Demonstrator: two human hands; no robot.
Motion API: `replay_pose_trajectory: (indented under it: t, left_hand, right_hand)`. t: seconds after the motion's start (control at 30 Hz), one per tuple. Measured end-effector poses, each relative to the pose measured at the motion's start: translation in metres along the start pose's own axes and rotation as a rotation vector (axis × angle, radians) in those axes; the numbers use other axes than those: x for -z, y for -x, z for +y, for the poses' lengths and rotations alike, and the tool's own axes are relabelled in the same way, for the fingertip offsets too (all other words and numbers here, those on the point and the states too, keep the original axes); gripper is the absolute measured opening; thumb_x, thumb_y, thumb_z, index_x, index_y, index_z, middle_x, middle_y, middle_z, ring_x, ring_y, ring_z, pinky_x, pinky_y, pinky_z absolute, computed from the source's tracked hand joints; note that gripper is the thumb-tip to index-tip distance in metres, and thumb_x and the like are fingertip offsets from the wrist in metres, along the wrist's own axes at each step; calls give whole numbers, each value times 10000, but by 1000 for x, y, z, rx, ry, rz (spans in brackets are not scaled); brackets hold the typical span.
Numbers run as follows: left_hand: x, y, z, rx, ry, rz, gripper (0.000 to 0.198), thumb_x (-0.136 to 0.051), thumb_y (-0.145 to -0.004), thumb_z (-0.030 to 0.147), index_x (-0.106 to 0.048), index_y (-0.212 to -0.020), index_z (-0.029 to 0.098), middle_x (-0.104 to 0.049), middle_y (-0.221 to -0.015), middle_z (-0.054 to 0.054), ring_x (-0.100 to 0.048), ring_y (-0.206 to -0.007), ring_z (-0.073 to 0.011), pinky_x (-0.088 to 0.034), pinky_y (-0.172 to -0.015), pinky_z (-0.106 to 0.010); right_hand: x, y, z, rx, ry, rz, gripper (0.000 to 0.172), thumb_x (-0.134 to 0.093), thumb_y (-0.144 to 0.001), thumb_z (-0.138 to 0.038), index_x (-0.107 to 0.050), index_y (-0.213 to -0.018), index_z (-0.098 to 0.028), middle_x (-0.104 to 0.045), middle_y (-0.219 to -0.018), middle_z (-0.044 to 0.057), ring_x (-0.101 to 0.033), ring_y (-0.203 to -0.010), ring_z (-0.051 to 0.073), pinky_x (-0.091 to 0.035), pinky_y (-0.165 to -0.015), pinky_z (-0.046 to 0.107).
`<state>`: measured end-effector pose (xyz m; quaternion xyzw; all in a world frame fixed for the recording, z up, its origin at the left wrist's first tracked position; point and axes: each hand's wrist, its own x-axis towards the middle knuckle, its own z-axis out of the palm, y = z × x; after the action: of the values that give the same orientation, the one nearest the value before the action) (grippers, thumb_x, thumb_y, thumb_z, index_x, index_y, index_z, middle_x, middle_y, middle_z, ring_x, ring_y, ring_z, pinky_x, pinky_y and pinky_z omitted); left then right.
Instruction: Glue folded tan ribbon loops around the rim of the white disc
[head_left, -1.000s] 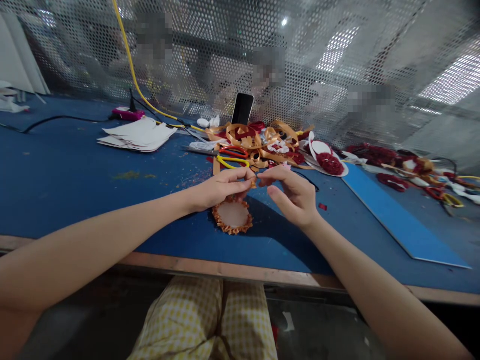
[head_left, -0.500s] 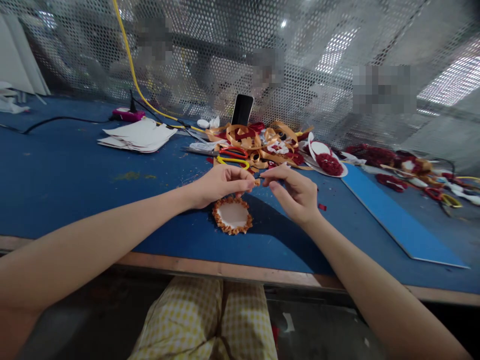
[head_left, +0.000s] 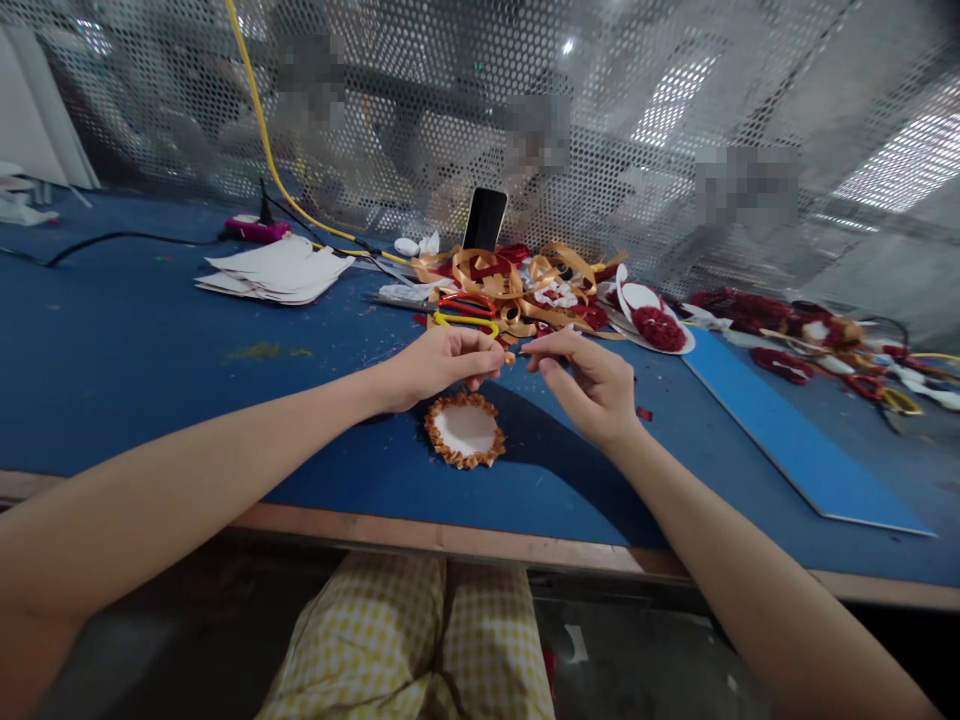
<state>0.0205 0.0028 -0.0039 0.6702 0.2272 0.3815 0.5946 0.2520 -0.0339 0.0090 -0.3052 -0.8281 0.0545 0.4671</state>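
My left hand [head_left: 454, 362] is closed in a pinch on a small piece of gold-orange ribbon [head_left: 509, 357], which pokes out past the fingertips. Just to its right, my right hand [head_left: 589, 380] has its fingers bent in a pinch; whatever it grips is too thin and small to make out. The two hands are slightly apart above the table. Below them lies a round white disc [head_left: 465, 428] edged with gathered gold-brown ribbon, touched by neither hand.
Beyond my hands lie scissors [head_left: 466, 312] with red and yellow handles and a heap of gold ribbon [head_left: 570, 265]. A phone [head_left: 485, 218] leans behind them. White sheets [head_left: 274, 272] sit at left, a blue board [head_left: 795, 430] at right. Perforated metal [head_left: 420, 90] rises behind the table [head_left: 150, 380].
My left hand has shifted slightly left, with the ribbon piece still pinched. A dark speck seen between the fingertips earlier no longer shows. The ribbon-edged disc has stayed put.
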Motion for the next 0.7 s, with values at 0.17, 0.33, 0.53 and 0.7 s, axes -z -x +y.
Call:
replay_pose_trajectory:
  t: [0.17,0.33,0.53,0.7]
  left_hand:
    - [7,-2,-5,-20,-43,19,405,-815,-823,545,-728,-873,153,-719,-847,-34,-543,-645,-86,-447,-652,-250]
    - [9,-4,-8,-20,-22,17,420,-843,-787,550,-743,-863,149,-740,-846,-43,-566,-671,-98,-452,-654,-247]
    - [9,-9,-11,62,-10,3,409,-878,-721,523,-762,-802,140,-756,-839,-69,-594,-713,-119,-435,-667,-250]
    - [12,-13,-14,90,38,35,372,-889,-662,469,-756,-754,134,-741,-780,-56,-538,-635,-102,-398,-635,-259]
  right_hand:
    - [4,3,10,-77,42,31,217,-587,-1003,-260,-772,-1112,-232,-765,-882,48,-707,-806,193,-569,-772,364]
    - [7,5,27,-89,133,72,209,-593,-996,-242,-771,-1103,-220,-780,-917,54,-734,-837,194,-574,-811,363]
    - [-2,-23,45,-121,374,-97,252,-546,-957,-212,-785,-1035,-188,-810,-1043,113,-744,-998,243,-567,-929,405]
    - [-39,-80,57,-331,592,-595,359,-525,-941,-168,-765,-1205,-122,-772,-1217,160,-711,-1117,256,-510,-990,341]
